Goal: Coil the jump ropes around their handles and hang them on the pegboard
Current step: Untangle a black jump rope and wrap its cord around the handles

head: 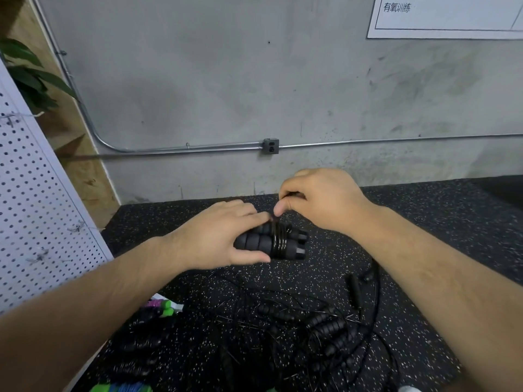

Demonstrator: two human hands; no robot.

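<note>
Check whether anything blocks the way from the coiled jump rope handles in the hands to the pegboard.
Nothing visible does. The left hand grips the black handles, the right hand pinches the rope above them; the pegboard stands to the left. The tangled ropes lie lower, nearer the person.

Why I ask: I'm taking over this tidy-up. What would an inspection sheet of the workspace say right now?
Surface: black speckled rubber floor against a grey wall.
Job's things: two black handles held together, rope coiled round them; tangled black ropes loose on the floor, nearer the person; white pegboard at left.
Clutter: green-and-purple handles at lower left.
Grippers: left hand grips the handles; right hand pinches the rope just above the coil.
Cables: metal conduit runs along the wall to an outlet box.
Surroundings: plant, poster.
</note>
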